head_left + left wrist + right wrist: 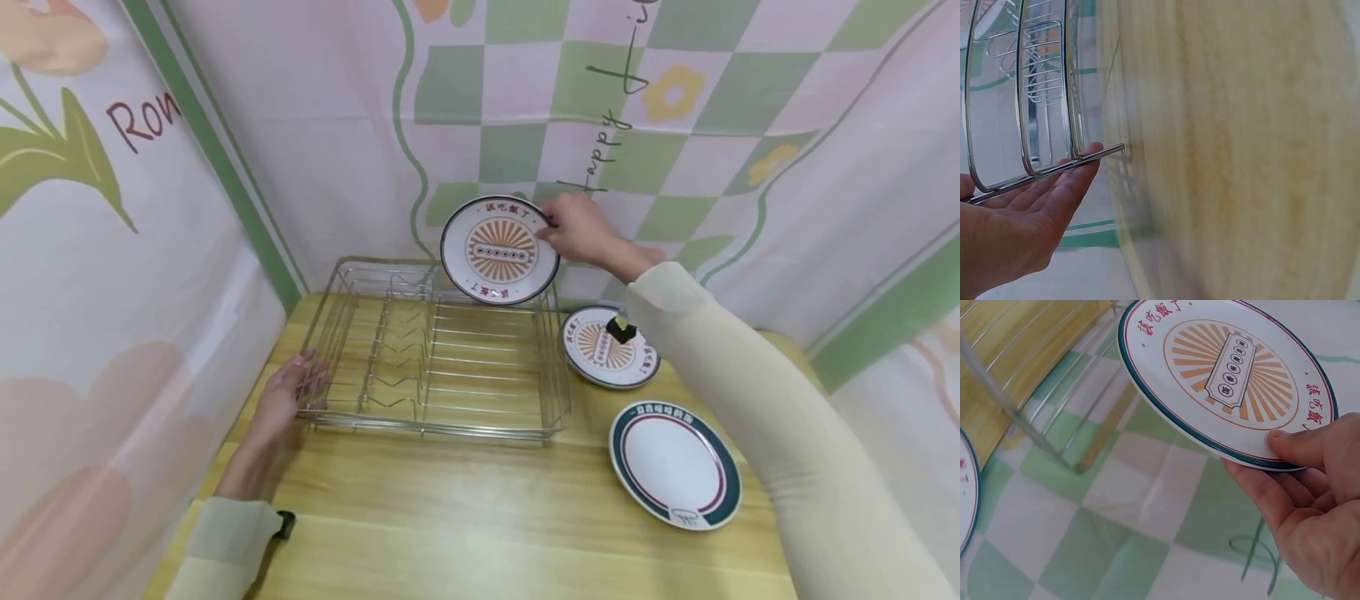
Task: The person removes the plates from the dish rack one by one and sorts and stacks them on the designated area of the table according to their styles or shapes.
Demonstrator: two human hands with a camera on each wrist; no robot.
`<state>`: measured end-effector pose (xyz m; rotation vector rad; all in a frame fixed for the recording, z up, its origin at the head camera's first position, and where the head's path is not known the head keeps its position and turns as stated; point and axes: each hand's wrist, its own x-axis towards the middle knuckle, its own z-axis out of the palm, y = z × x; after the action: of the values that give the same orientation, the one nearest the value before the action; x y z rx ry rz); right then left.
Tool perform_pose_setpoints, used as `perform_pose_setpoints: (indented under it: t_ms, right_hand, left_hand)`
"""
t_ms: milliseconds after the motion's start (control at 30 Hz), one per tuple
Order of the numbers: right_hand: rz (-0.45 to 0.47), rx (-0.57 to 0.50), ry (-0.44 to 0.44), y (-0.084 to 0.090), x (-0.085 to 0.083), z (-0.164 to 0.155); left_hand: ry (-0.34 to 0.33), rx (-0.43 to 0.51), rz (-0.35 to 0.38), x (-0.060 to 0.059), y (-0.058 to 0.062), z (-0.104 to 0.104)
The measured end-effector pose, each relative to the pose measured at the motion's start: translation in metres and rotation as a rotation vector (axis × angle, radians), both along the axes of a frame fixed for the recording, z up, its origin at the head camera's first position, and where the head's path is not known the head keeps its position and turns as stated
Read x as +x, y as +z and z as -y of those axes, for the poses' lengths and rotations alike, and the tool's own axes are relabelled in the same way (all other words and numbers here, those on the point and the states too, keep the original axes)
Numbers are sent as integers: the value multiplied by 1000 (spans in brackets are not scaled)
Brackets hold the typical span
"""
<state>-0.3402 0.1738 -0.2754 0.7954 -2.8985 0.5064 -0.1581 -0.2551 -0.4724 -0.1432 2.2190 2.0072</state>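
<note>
**Plate held by its rim over the rack's far end**

Presently the sunburst plate point(500, 249) is held on edge above the far right corner of the dish rack point(435, 358), its face turned toward the camera. It is pinched at the upper right rim by the right hand point(581, 231): thumb on the printed face, fingers point(1272, 500) curled behind, as shown in the right wrist view. The left hand point(288, 392) lies against the near left corner of the rack, fingers straight along the lower wire, nothing clasped.

Handling, judged: the plate looks stiff, glazed and smooth, so likely slippery and breakable if knocked on the wire. Moderate weight is supposed; a one-sided rim pinch lets it swing. A hold with the thumb well over the rim band is judged safest.

Right of the rack, on the tabletop point(465, 508), a second sunburst plate point(600, 354) lies flat, and nearer than it a green-rimmed plate point(675, 463). Behind the rack hangs a checked cloth backdrop point(675, 100).
</note>
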Motion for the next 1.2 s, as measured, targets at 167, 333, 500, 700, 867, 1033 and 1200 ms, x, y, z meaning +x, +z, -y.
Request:
perform_pose_setpoints:
  t_ms: [167, 333, 500, 700, 867, 1033, 1200]
  right_hand:
    - [14, -14, 10, 9, 4, -21]
    - [72, -33, -18, 17, 10, -42]
    - [202, -110, -70, 25, 19, -63]
    - [376, -210, -196, 30, 25, -92]
    - [462, -219, -304, 26, 28, -122]
    - [526, -274, -386, 16, 29, -150]
    - [578, -294, -442, 6, 30, -173]
  left_hand:
    - [-2, 3, 1, 0, 0, 0]
    - [1, 13, -7, 1, 1, 1]
    - [-3, 1, -9, 2, 1, 1]
    - [26, 7, 3, 1, 1, 1]
    - [15, -12, -5, 2, -1, 3]
    - [-19, -28, -19, 3, 0, 5]
    - [-21, -27, -25, 3, 1, 7]
